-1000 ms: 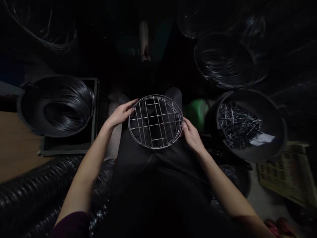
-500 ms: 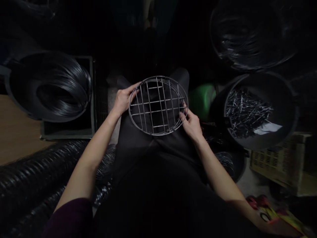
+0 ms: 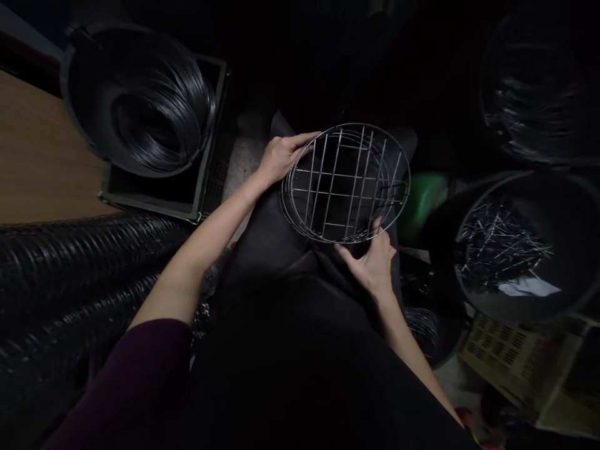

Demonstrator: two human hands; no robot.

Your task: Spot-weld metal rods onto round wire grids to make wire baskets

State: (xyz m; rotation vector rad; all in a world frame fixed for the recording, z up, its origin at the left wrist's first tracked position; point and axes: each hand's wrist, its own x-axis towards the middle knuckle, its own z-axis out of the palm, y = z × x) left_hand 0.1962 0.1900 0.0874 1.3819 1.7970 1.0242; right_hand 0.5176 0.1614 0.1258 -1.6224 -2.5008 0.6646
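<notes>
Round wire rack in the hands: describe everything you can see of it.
The round wire rack looks like bare grey metal. Thin rods cross in an open grid within a circular rim; shorter rods sit near its far and near edges, and further hoops show beneath. Its grid faces up, over the dark-clothed lap; whether it rests there is unclear. The left hand holds its far-left rim, the right hand its near-right edge.

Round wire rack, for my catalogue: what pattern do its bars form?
The wire rack has crossing bars in a grid; see head view.
</notes>
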